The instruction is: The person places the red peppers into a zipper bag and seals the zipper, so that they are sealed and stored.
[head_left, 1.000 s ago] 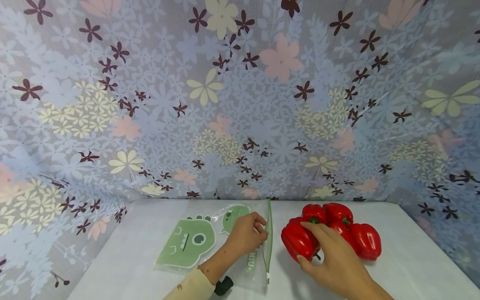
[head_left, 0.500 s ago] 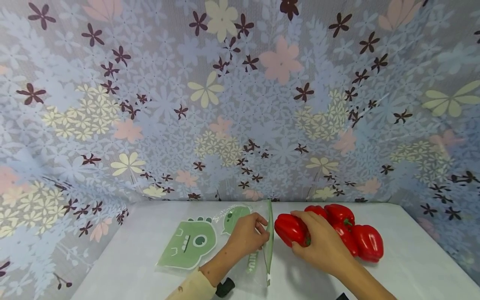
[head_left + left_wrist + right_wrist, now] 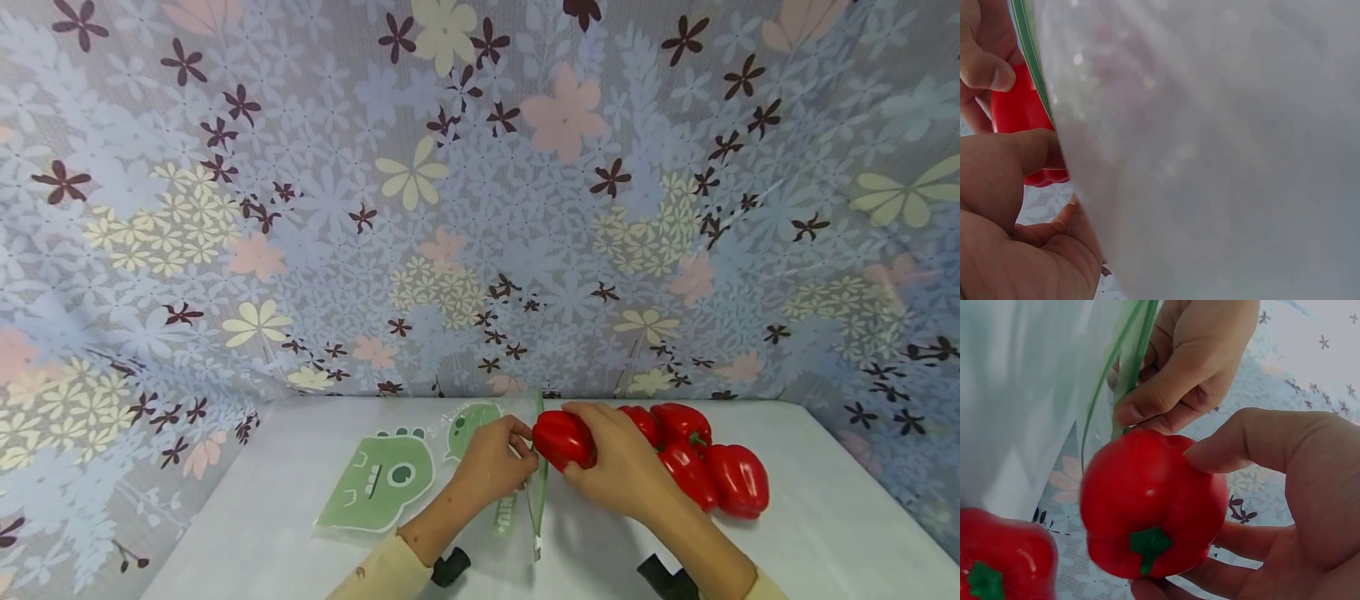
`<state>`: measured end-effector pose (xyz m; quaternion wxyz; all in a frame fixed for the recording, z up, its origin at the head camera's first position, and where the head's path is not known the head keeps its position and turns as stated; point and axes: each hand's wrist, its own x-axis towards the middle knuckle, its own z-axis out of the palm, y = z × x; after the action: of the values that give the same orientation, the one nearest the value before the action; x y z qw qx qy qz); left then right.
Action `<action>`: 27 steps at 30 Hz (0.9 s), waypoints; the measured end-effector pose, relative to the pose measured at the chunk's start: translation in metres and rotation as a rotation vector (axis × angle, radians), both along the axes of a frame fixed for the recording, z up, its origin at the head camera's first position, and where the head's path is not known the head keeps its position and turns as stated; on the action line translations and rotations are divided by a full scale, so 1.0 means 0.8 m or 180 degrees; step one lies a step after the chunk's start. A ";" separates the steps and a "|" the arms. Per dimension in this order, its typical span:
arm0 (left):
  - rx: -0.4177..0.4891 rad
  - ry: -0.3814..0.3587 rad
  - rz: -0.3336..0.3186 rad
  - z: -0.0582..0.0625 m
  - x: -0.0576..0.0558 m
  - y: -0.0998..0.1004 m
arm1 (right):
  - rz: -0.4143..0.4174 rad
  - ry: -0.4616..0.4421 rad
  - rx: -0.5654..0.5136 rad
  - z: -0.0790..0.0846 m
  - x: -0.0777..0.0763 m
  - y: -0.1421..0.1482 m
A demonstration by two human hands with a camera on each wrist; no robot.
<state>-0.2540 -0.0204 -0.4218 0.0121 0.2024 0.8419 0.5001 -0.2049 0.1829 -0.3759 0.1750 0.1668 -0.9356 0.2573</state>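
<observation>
A clear zip bag [image 3: 378, 483] with green dinosaur prints lies on the white table, its green-edged mouth facing right. My left hand [image 3: 489, 462] pinches that green zip edge [image 3: 1142, 344] between thumb and fingers, clear in the right wrist view. My right hand [image 3: 618, 467] grips a red bell pepper [image 3: 562, 439], thumb on one side and fingers on the other. The pepper [image 3: 1154, 500] is right at the bag's mouth, its green stem turned away from the bag. In the left wrist view the bag's film [image 3: 1210, 150] covers most of the picture, and the pepper [image 3: 1016, 109] shows beyond the zip edge.
Several more red bell peppers [image 3: 742, 481] are grouped on the table to the right of my right hand. A flowered cloth [image 3: 480, 208] stands behind the white table [image 3: 247, 517]. Black devices [image 3: 667, 577] show near both wrists.
My right hand has lifted the bell pepper from beside the group and carried it left to the bag's mouth. The left hand has stayed at the zip edge.
</observation>
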 end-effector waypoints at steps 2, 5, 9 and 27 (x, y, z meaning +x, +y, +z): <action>0.0023 0.0045 0.0017 0.000 0.000 0.001 | -0.0010 0.0016 0.0064 0.002 -0.004 -0.002; 0.0049 0.0088 0.0068 0.000 0.000 0.002 | -0.0034 0.0022 0.0108 0.004 -0.011 -0.005; 0.0078 0.0148 0.0191 0.001 -0.001 0.002 | -0.0050 0.0016 0.0095 0.005 -0.017 -0.008; 0.0178 0.0323 0.0400 0.016 -0.002 -0.008 | -0.0007 -0.0162 0.0127 -0.008 -0.021 -0.013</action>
<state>-0.2557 -0.0267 -0.4090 -0.0676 0.1745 0.8382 0.5123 -0.2216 0.1728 -0.3821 0.1480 0.1626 -0.9449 0.2425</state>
